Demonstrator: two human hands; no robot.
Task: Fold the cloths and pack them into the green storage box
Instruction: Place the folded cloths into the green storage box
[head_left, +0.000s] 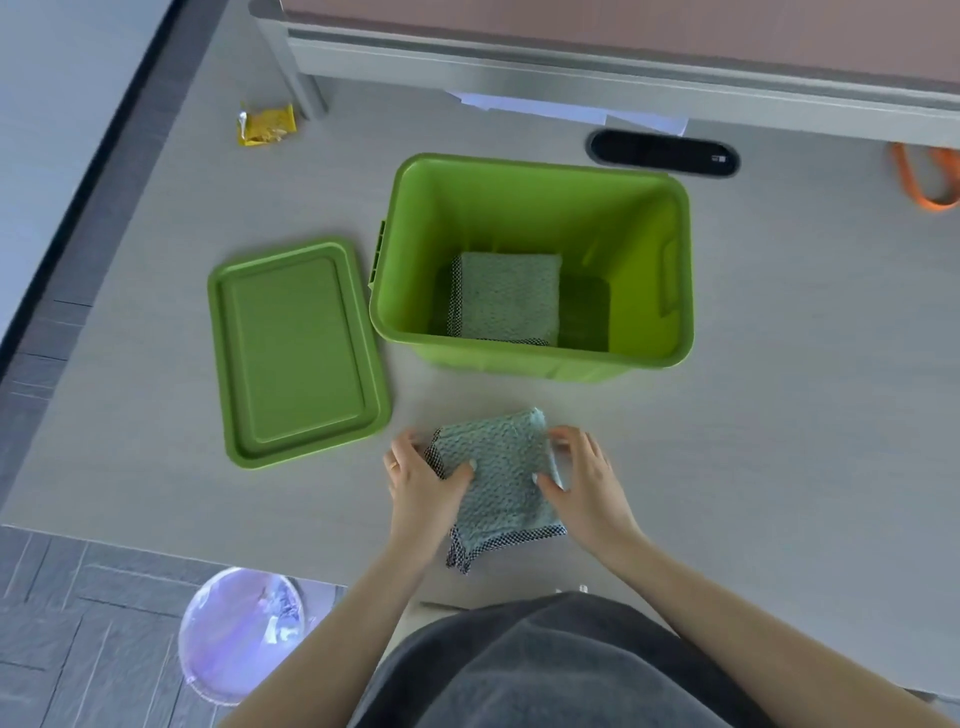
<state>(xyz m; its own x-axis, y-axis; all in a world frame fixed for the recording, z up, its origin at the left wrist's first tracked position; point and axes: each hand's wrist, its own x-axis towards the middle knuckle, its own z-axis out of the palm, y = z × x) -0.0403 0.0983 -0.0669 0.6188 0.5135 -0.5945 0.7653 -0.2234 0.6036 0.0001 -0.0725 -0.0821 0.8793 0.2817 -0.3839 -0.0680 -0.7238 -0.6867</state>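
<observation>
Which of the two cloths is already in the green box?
The folded cloth lying flat on the bottom of the green box. The other cloth is on the table, gripped by the left hand and right hand.

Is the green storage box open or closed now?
Open: the green storage box has no cover, and its lid lies flat on the table beside it.

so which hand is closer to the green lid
Left. The left hand grips the left edge of the cloth, just below the lid's near right corner. The right hand grips the cloth's far side, farther from the lid.
</observation>
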